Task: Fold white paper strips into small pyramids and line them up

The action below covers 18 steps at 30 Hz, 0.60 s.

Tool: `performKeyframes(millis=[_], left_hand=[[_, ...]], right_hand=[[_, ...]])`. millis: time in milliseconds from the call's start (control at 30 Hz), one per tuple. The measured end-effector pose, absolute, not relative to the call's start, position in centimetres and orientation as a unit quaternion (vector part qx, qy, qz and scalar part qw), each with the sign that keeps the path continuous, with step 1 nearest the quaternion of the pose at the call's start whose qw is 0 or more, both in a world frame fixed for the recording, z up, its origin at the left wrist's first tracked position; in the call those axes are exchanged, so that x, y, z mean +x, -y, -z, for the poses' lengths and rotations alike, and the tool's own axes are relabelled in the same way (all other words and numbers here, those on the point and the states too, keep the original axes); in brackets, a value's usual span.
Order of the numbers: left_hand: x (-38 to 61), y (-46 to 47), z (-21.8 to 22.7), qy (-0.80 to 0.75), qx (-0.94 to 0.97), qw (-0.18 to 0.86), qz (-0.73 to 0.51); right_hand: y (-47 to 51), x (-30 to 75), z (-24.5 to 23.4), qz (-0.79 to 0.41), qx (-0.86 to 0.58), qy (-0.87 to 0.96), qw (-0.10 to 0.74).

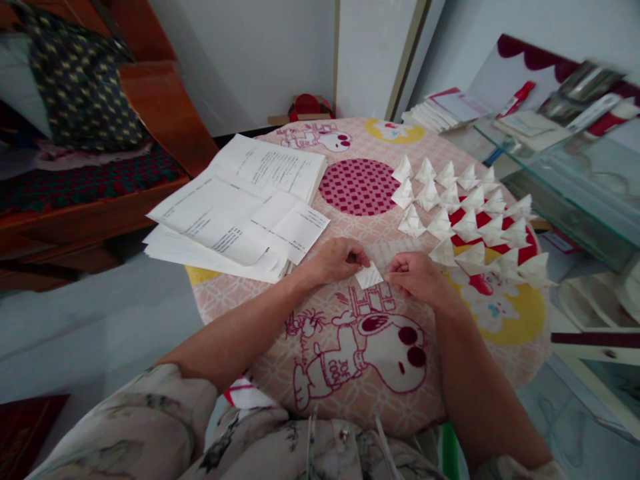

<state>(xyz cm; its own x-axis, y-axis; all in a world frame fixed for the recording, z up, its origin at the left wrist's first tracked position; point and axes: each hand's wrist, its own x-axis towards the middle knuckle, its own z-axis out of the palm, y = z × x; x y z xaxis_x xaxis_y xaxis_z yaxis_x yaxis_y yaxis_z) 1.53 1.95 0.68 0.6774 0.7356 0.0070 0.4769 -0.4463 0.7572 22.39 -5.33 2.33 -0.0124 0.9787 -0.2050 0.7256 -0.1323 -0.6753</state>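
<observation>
A small folded white paper piece (369,275) lies between my two hands on the patterned tablecloth (350,347). My left hand (336,259) pinches its left edge with the fingers curled. My right hand (419,275) pinches its right edge, fingers closed too. Beyond my right hand, several finished folded paper triangles (467,217) stand in rows on the cloth. To the left of my left hand lies a stack of printed paper sheets (240,210).
A round table carries the cartoon-print cloth. At the left stands a wooden bench (125,193) with a dark cushion (83,83). On the right is a glass-topped table (575,180) with booklets (445,110) and packets. A red object (307,105) sits on the floor behind.
</observation>
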Motion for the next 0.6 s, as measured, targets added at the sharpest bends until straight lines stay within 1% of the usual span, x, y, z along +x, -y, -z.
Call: performKeyframes(millis=[67,100,200,300,433,600], left_hand=[[1.3,-2.0,-0.6,-0.356,0.827,0.395,-0.180],[1.2,-2.0,-0.5,-0.354,0.825,0.400,-0.185],[1.0,-2.2,-0.3,-0.348,0.822,0.408,-0.190],[0.9,-2.4,-0.1,-0.339,0.825,0.412,-0.186],[0.8,-2.4,-0.5,-0.332,0.840,0.391,-0.175],[1.0,-1.5,-1.4,-0.346,0.858,0.349,-0.150]], right_hand=[[5.1,22.1,-2.1,-0.373,-0.671,0.603,0.216],[5.0,21.8,-2.1,-0.376,-0.671,0.599,0.223],[4.5,21.0,-1.9,-0.341,-0.678,0.610,0.228],[4.2,20.7,-1.9,-0.343,-0.680,0.609,0.221],[4.2,20.6,-1.6,-0.356,-0.679,0.608,0.206],[4.6,20.2,-1.3,-0.325,-0.673,0.621,0.237]])
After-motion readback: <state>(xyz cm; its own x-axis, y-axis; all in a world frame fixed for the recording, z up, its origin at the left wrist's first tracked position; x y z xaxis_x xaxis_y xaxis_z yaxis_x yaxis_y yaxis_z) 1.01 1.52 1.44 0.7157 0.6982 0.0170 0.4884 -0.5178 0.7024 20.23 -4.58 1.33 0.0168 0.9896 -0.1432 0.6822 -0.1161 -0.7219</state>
